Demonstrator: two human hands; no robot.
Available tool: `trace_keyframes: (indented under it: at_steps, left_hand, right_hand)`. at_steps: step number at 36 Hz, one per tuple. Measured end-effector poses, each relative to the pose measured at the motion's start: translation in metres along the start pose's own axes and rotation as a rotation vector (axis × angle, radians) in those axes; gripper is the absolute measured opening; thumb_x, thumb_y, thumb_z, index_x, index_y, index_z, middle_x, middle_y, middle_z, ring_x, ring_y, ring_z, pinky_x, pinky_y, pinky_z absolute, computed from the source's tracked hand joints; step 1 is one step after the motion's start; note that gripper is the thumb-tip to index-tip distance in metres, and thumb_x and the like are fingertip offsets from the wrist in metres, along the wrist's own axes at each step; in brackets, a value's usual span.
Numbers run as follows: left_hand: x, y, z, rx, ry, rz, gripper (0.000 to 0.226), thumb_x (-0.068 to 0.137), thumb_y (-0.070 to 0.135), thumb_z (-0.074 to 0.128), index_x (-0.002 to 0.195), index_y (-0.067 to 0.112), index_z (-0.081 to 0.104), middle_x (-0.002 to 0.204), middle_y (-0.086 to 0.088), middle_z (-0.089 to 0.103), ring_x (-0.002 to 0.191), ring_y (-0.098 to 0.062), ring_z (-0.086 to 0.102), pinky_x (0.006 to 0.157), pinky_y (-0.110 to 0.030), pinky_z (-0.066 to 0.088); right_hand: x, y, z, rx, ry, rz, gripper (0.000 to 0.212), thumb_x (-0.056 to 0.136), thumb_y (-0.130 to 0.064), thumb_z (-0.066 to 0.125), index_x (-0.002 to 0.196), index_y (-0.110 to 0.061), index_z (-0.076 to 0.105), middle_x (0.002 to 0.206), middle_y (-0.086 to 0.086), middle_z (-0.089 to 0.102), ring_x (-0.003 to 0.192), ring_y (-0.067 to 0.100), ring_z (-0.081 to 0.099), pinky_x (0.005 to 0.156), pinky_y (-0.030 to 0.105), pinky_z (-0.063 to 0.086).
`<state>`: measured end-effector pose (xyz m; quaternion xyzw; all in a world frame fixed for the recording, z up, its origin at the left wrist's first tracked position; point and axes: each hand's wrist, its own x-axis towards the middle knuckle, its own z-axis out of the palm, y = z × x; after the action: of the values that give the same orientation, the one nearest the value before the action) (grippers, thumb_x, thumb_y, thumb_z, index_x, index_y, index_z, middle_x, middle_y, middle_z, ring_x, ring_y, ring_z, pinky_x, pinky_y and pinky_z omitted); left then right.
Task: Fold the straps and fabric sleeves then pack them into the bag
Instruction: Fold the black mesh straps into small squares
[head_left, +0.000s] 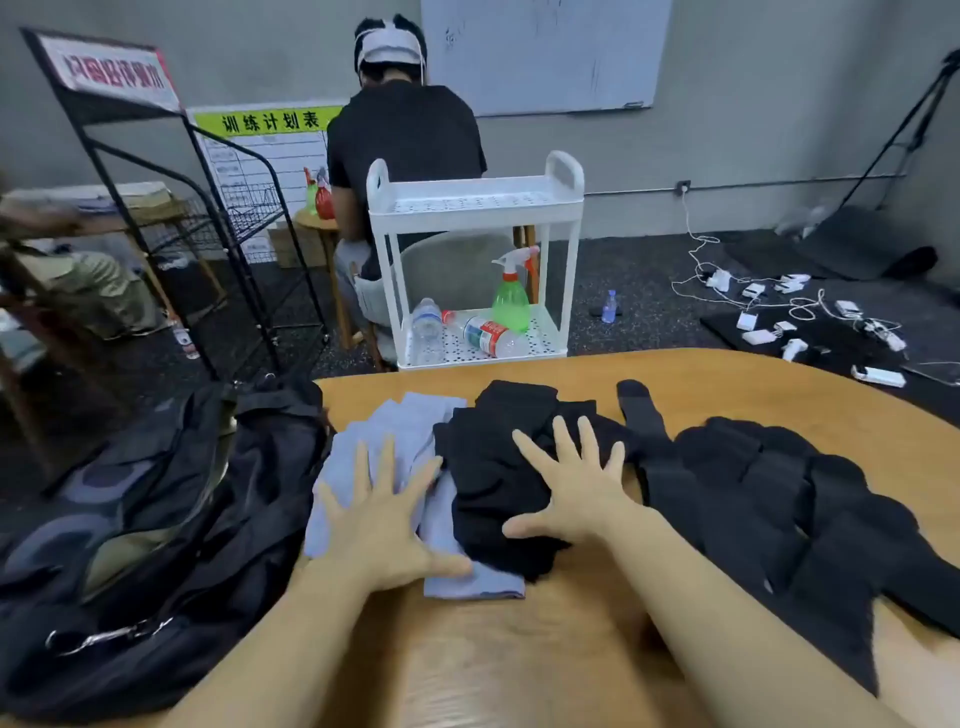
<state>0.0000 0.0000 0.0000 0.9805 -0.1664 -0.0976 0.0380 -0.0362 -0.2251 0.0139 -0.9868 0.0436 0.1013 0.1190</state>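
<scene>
Grey folded sleeves (395, 441) and a black folded pile (498, 467) lie mid-frame on the bench (519, 649), flattened under the spread, flat left hand (379, 525) and right hand (576, 493), probably to press out bulk before packing. Bag (156, 519) gapes at lower left.

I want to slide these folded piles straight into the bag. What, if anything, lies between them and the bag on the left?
Nothing visible does. The left hand presses the light blue pile and the right hand the black pile; the blue pile's left edge lies right beside the open black bag.
</scene>
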Motion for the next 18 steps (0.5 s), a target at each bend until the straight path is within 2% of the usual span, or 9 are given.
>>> trace_keyframes:
  at_steps: [2,4,7,12,15,18]
  left_hand:
    - [0.013,-0.002,0.009,-0.038,-0.049,-0.011,0.119,0.05,0.088,0.056,0.143,0.06,-0.013,0.154,0.003,-0.038,0.138,-0.027,-0.042,0.108,-0.072,-0.002]
    - [0.026,-0.004,0.018,-0.081,-0.055,-0.065,0.113,0.059,0.078,0.058,0.144,0.06,-0.014,0.155,0.005,-0.036,0.139,-0.028,-0.039,0.109,-0.068,0.007]
    - [0.051,-0.001,0.016,-0.101,-0.014,-0.109,0.101,0.071,0.066,0.056,0.148,0.054,-0.008,0.158,0.007,-0.029,0.145,-0.029,-0.027,0.109,-0.06,0.024]
    - [0.097,0.007,0.011,-0.133,0.04,-0.234,0.086,0.078,0.053,0.052,0.149,0.05,0.003,0.158,0.004,-0.019,0.145,-0.034,-0.013,0.103,-0.052,0.034]
    - [0.12,0.008,0.01,-0.162,0.082,-0.285,0.079,0.081,0.049,0.051,0.146,0.049,0.007,0.156,0.001,-0.016,0.143,-0.036,-0.008,0.1,-0.053,0.034]
    - [0.141,0.005,0.008,-0.18,0.083,-0.321,0.08,0.083,0.049,0.05,0.148,0.05,0.004,0.158,0.002,-0.018,0.145,-0.036,-0.01,0.105,-0.059,0.029]
  right_hand:
    - [0.013,0.004,0.008,0.047,-0.049,-0.001,0.106,0.073,-0.076,0.059,0.15,-0.05,-0.01,0.16,0.006,-0.023,0.142,0.033,-0.031,0.11,0.067,-0.013]
    - [0.029,0.007,0.02,0.16,-0.054,0.045,0.103,0.074,-0.075,0.06,0.149,-0.053,-0.008,0.162,0.003,-0.018,0.145,0.032,-0.026,0.111,0.066,-0.01]
    - [0.055,-0.001,0.031,0.271,0.014,0.107,0.1,0.075,-0.074,0.06,0.148,-0.055,-0.007,0.163,0.001,-0.012,0.147,0.03,-0.019,0.113,0.065,-0.004]
    - [0.098,-0.021,0.039,0.277,0.128,0.252,0.1,0.076,-0.077,0.054,0.149,-0.05,-0.008,0.163,0.005,-0.01,0.147,0.034,-0.016,0.112,0.066,0.0]
    - [0.118,-0.033,0.041,0.281,0.191,0.338,0.099,0.079,-0.077,0.05,0.15,-0.047,-0.012,0.162,0.008,-0.011,0.147,0.037,-0.017,0.111,0.067,0.001]
    - [0.136,-0.04,0.04,0.283,0.222,0.383,0.099,0.08,-0.077,0.049,0.15,-0.045,-0.013,0.162,0.011,-0.011,0.146,0.038,-0.017,0.111,0.068,0.0]
